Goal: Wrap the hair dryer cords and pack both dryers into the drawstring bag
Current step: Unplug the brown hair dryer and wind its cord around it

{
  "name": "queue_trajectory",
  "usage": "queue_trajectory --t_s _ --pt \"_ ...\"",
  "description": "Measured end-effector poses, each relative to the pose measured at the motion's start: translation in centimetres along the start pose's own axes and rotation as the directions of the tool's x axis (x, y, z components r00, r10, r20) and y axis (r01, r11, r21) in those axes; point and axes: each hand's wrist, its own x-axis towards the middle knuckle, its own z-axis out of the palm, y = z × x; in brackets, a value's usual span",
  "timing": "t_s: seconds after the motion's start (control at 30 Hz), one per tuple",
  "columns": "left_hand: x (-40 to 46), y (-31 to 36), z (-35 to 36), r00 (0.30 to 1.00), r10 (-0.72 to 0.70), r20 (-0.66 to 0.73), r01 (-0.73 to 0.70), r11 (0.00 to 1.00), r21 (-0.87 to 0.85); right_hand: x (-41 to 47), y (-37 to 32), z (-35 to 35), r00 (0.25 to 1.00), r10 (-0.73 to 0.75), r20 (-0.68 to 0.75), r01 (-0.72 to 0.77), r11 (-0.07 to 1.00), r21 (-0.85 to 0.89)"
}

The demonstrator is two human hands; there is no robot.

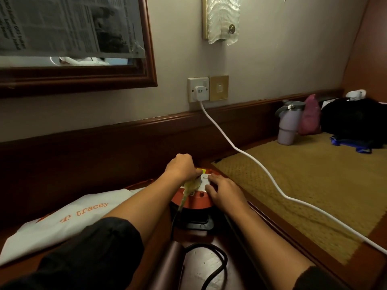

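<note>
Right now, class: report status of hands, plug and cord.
Left hand grips plug on orange reel. Right hand braces reel. Black cord loose, unwrapped.

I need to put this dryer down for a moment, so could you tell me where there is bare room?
The woven mat is mostly bare between the white cable and the tumbler. It is crowded by the orange reel, where both hands work beside the white bag.

Wooden ledge (211,240): orange cable reel (191,200), white bag (62,218) (printed "tracey").
</note>
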Motion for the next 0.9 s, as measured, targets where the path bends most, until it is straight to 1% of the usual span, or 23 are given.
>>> queue_trajectory --t_s 0.13,0.23,0.47,0.63,0.7,0.73,0.83,0.9 --pt "0.9 0.7 -0.3 0.991 -0.040 0.125 0.035 0.998 0.045 0.1 0.3 0.3 1.000 0.015 0.006 -0.015 0.999 0.053" --pt "1.1 1.5 -0.5 0.983 -0.058 0.175 0.045 0.996 0.077 0.1 0.3 0.2 1.000 0.019 0.017 -0.020 0.997 0.073" --pt "1.7 2.0 -0.6 0.979 -0.053 0.198 0.036 0.995 0.091 0.1 0.4 0.2 1.000 0.007 0.022 -0.009 0.995 0.104" --pt "2.2 1.3 -0.9 0.975 -0.059 0.213 0.052 0.998 0.038 0.1 0.2 0.2 1.000 0.022 0.014 -0.023 0.994 0.103" --pt "2.4 0.9 -0.6 0.980 -0.047 0.194 0.043 0.999 0.025 0.1 0.2 0.2 0.999 0.029 0.014 -0.030 0.995 0.096" --pt "2.3 0.7 -0.6 0.986 -0.039 0.161 0.037 0.999 0.018 0.2 0.2 0.2 0.999 0.030 0.018 -0.032 0.995 0.093" --pt "1.5 0.2 -1.3 0.999 0.005 -0.035 -0.004 1.000 0.026 0.2 0.0 0.2 0.999 0.031 0.025 -0.033 0.996 0.085" --pt "0.8 -0.4 -2.2 0.995 0.019 -0.098 -0.015 0.999 0.040 0.1 -0.3 0.1 0.999 0.041 0.035 -0.043 0.997 0.062"
